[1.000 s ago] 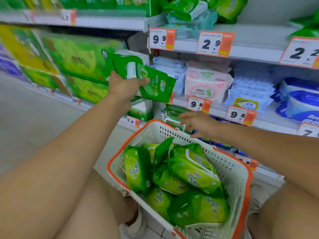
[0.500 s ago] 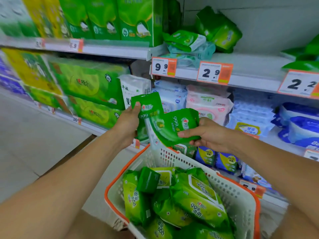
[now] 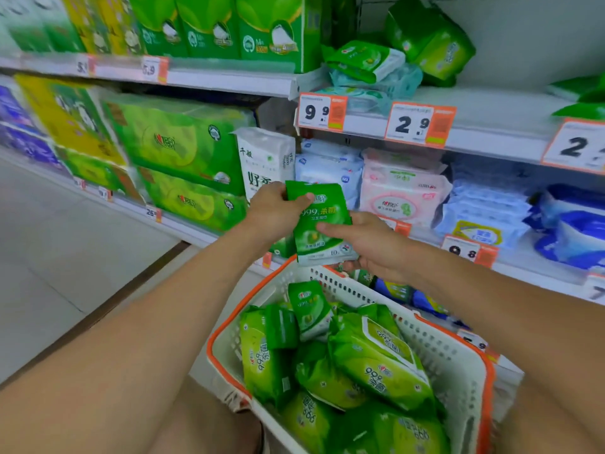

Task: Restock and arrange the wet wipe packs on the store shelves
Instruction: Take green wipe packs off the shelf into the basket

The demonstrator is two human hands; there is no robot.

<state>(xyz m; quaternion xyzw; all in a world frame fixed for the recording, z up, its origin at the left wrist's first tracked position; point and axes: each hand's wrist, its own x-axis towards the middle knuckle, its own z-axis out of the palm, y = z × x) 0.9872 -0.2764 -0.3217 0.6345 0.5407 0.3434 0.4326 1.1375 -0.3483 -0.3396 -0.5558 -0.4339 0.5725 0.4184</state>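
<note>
We see both hands on one green pack (image 3: 319,224) above the basket's (image 3: 458,362) far rim, left hand (image 3: 273,209) gripping its top, right hand (image 3: 366,244) pinching its middle, more packs (image 3: 376,358) heaped inside

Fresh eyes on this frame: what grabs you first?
The small green wipe pack held up at centre, gripped by the left hand at its top and the right hand at its lower edge. Below it, a white basket with an orange rim, full of green packs. Big orange price tags line the shelf edge above.
</note>
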